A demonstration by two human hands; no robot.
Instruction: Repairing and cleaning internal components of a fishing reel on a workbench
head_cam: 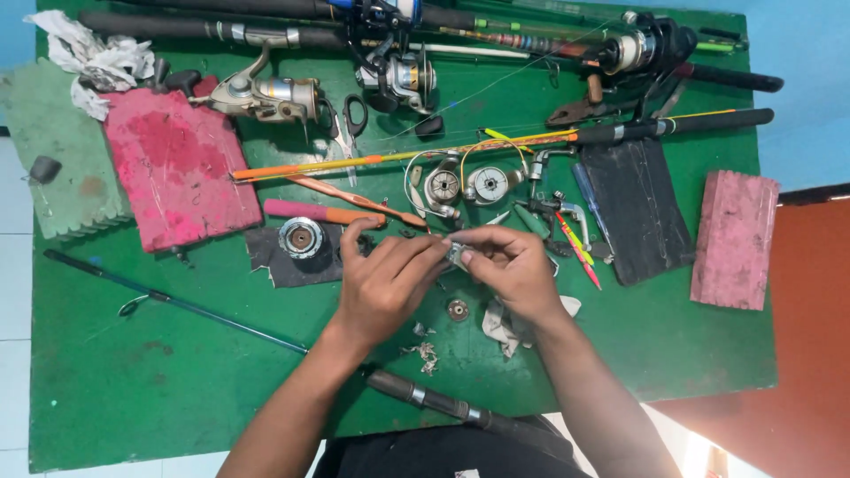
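a green table (pixel 177 389) fills the view, with pale blue floor past its far edge and a red-brown patch off its right side. take the small metal reel part (pixel 457 255) between your fingertips as the landmark: it sits just nearer you than the table's middle.

largest first: fishing rods (pixel 292 34) lie side by side across the far edge, well beyond the part. far left of it lies a pink foam block (pixel 177 173), with a green foam pad (pixel 53 159) further left. a second pink foam block (pixel 733 239) lies well to the right, and a black mat (pixel 639 208) sits between that block and the part. an orange rod section (pixel 354 162) crosses just beyond it. a complete spinning reel (pixel 261 93) lies far up and left. two opened reel bodies (pixel 469 186) sit just beyond the part, and a spool (pixel 301 237) rests on a dark scrap to its left. a small round gear (pixel 458 309) lies just below it.

your left hand (pixel 385 283) and right hand (pixel 509 265) are drawn together, fingertips of both pinched on that reel part, held above the table.
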